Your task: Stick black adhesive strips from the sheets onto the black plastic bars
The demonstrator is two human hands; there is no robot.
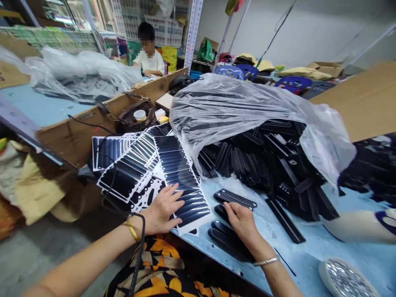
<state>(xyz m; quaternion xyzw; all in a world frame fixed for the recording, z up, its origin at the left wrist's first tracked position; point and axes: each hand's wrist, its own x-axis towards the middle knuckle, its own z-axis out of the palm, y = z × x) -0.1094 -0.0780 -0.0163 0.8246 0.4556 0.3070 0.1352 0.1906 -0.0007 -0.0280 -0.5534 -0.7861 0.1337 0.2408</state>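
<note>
My left hand lies with its fingers spread on the lower end of a white sheet covered with rows of glossy black strips. More such sheets are fanned out to its left. My right hand has its thumb and fingers closed on the end of a black piece at the table's near edge. Just above that hand lies a black textured piece with small screws. Several long smooth black pieces rest side by side just below it.
A clear plastic bag holds many black parts. A bowl of shiny metal pieces stands at the lower right. A dark cable crosses my left wrist. A person sits beyond the wooden board.
</note>
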